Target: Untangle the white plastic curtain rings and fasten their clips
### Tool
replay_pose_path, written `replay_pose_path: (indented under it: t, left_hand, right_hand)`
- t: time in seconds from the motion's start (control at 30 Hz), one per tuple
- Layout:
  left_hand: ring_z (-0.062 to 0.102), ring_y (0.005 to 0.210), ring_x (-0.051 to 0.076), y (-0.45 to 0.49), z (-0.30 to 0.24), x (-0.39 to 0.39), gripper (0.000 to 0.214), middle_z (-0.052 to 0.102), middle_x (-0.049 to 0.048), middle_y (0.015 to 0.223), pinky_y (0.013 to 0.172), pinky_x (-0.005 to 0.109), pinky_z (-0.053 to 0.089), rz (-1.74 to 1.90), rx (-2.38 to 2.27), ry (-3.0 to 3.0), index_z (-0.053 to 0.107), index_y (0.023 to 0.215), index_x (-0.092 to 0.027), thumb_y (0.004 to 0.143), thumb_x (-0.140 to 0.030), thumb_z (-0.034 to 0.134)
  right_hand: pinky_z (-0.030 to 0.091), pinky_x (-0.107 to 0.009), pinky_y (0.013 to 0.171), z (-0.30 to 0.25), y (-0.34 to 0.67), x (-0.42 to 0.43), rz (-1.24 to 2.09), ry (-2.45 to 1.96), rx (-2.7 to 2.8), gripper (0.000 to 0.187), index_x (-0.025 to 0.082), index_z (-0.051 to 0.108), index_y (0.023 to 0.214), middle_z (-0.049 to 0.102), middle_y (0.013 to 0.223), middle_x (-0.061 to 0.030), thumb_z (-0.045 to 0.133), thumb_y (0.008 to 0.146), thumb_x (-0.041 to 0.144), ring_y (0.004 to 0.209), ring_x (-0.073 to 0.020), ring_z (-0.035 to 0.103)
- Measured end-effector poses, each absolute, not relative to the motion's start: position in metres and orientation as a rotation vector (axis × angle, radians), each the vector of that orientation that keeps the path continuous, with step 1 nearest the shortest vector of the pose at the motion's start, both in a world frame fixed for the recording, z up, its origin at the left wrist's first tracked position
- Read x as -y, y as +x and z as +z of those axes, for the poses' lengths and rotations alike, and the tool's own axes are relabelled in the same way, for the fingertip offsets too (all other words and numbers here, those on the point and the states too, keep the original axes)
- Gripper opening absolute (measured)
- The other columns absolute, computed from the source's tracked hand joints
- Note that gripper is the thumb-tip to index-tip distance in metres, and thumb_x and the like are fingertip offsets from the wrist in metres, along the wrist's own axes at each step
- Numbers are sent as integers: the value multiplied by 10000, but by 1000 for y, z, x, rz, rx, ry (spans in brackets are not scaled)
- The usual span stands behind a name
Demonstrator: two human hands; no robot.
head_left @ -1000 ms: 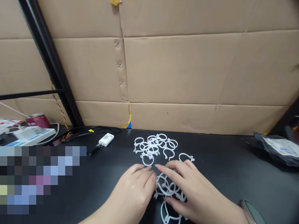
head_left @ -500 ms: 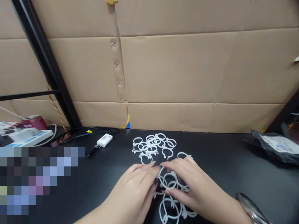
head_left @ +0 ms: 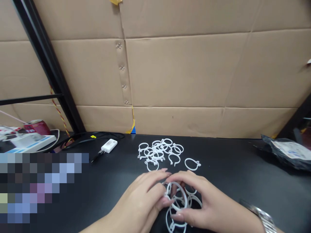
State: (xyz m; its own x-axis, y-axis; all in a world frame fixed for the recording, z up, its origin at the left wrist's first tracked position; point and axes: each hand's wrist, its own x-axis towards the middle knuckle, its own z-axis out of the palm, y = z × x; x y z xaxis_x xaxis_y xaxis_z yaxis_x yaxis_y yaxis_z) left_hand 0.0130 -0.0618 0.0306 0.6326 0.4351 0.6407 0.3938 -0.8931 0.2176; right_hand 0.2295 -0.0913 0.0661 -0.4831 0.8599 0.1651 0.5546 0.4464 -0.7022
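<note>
Between my two hands, a white plastic curtain ring (head_left: 186, 196) is held up on its side. My left hand (head_left: 142, 195) pinches its left edge near the clasp with thumb and fingers. Curled around its top and lower edge is my right hand (head_left: 206, 202), thumb below and fingertips above. Under and behind my hands lie several loose white rings (head_left: 167, 221), partly hidden by my fingers. Farther back sits a heap of similar rings (head_left: 155, 155), and a single ring (head_left: 191, 164) lies just beyond my right hand.
A white charger (head_left: 109, 146) with a dark cable lies on the black table (head_left: 107, 181). At the left are a power strip (head_left: 36, 144) and a red can (head_left: 39, 127). A black plastic package (head_left: 289, 153) is at the right; cardboard (head_left: 194, 71) stands behind.
My fingers have closed on a ring and turned it upright, lifted from the near rings. My right hand has shifted slightly, uncovering the single ring behind it.
</note>
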Motion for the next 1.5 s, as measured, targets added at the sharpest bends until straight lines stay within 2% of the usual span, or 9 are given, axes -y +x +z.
replay_pose_path:
  t: [0.2, 0.43, 0.73, 0.97, 1.2, 1.43, 1.5]
  left_hand:
    - [553, 1154, 259, 17, 31, 63, 172, 590, 165, 1218, 840, 377, 535, 1217, -730, 3038, 568, 757, -162, 897, -166, 467]
    - [491, 1214, 267, 17, 26, 64, 227, 510, 166, 1299, 874, 400, 523, 1212, -681, 2996, 533, 698, -168, 905, -207, 449]
    - [479, 1232, 265, 15, 35, 68, 285, 440, 115, 1379, 932, 398, 496, 1163, -538, 2922, 520, 609, -174, 890, -201, 485]
    - [499, 1212, 251, 14, 34, 68, 294, 474, 117, 1349, 917, 384, 517, 1146, -486, 2940, 536, 618, -175, 904, -236, 501]
    - [533, 1183, 224, 16, 35, 68, 260, 545, 85, 1303, 907, 348, 528, 1214, -523, 2950, 595, 672, -196, 899, -302, 526]
    - [531, 1183, 246, 16, 39, 70, 331, 522, 108, 1292, 885, 360, 546, 1213, -448, 2912, 531, 574, -185, 899, -249, 525]
    - [515, 1199, 245, 15, 40, 71, 332, 523, 96, 1288, 932, 389, 514, 1200, -436, 2913, 537, 585, -190, 910, -253, 517]
  right_hand:
    - [448, -398, 883, 64, 220, 97, 434, -1195, 2334, 398, 173, 583, 1126, 673, 976, -66, 678, 750, 261, 880, -220, 601]
    - [485, -342, 710, 58, 213, 101, 203, -1218, 2517, 98, 191, 627, 875, 635, 824, -62, 611, 779, 200, 762, -213, 575]
    - [493, -253, 657, 58, 212, 102, 381, -1169, 2562, 71, 216, 571, 849, 592, 851, -32, 634, 815, 214, 764, -170, 563]
    - [485, -229, 687, 59, 216, 101, 465, -1091, 2576, 86, 205, 564, 833, 605, 879, -29, 632, 837, 258, 789, -152, 573]
    - [480, -225, 712, 61, 216, 101, 594, -1049, 2557, 119, 195, 588, 827, 621, 862, -26, 621, 850, 307, 790, -142, 579]
    - [476, -234, 737, 62, 215, 100, 810, -1013, 2496, 90, 197, 648, 886, 651, 909, -28, 658, 807, 239, 793, -147, 590]
    - [467, -214, 712, 62, 213, 101, 868, -1023, 2455, 99, 199, 663, 882, 652, 898, -19, 671, 787, 227, 772, -136, 584]
